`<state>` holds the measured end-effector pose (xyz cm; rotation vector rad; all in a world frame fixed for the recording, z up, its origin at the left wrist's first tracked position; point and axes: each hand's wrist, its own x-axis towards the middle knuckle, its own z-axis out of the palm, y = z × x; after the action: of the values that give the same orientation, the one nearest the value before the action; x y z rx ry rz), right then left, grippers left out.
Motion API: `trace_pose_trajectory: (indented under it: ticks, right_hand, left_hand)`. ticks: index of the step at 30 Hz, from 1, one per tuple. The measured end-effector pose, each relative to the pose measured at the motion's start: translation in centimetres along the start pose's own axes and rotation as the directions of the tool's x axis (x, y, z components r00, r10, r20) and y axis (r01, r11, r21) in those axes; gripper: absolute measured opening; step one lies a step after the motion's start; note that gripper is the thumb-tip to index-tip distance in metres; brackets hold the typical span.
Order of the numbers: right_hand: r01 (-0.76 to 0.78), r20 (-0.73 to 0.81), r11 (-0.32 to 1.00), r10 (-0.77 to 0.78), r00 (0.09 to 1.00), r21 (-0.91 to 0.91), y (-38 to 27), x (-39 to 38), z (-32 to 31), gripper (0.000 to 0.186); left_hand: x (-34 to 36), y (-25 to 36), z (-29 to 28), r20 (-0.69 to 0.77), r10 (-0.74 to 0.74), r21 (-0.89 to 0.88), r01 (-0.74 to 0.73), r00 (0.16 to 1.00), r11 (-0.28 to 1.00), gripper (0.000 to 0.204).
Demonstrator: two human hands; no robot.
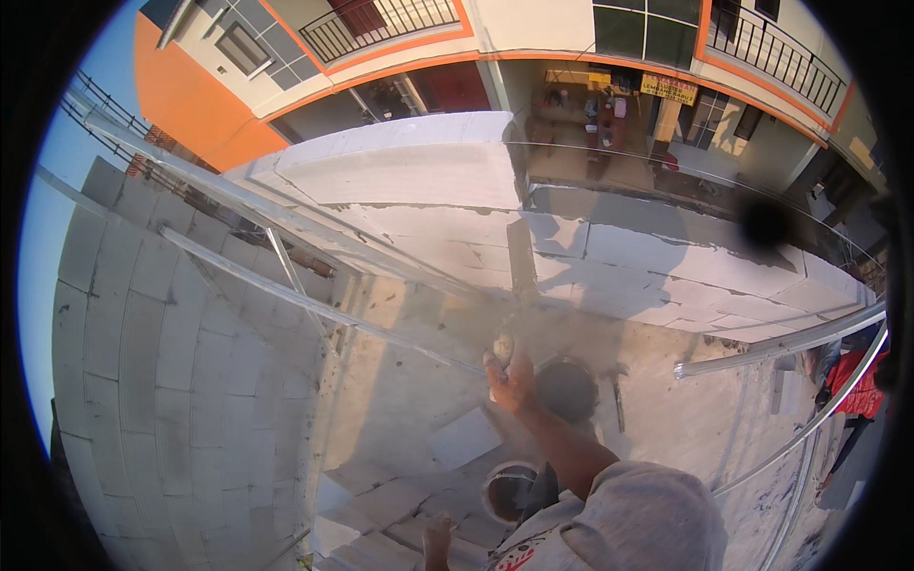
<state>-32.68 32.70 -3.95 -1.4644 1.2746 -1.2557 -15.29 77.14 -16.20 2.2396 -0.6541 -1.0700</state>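
My right hand (514, 383) reaches forward over the floor, its fingers closed around the pale handle of a hand tool (503, 346). The tool points at the low wall of white blocks (428, 233), near a vertical grey mortar band (522, 255); its far end blends into the haze. Beside that hand stands a round bucket of grey mix (566, 392). Low in the view is my left hand (437, 535), close to stacked pale blocks (386, 500); its fingers are too unclear to read. A second bucket (511, 491) sits between my arms.
Metal bars (314, 306) cross at left, and another bar (781, 343) juts in from the right. A tall block wall (162, 381) rises at left. One loose block (466, 438) lies on the floor. At far right is a person in red (857, 385). Houses stand beyond the wall.
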Motion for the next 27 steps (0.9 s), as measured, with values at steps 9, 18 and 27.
trace_pose_trajectory:
  ticks: [9,18,27]
  right_hand:
    - [-0.592,0.311,0.464,0.548,0.776,0.659,-5.5,18.5,-8.5,0.035]
    - [-0.488,0.093,0.303,0.769,0.633,0.819,-2.9,33.5,-10.2,0.032]
    - [-0.250,-0.130,0.713,0.432,0.892,0.655,-2.4,25.4,-22.4,0.034]
  left_hand:
    - [1.5,2.0,1.0,0.029,-0.175,0.382,0.151,0.984,0.912,0.033]
    - [-0.5,-3.3,3.6,0.122,-0.239,0.132,0.223,0.963,0.966,0.032]
    - [1.3,1.2,4.3,-0.032,-0.304,0.126,0.306,0.952,0.944,0.043]
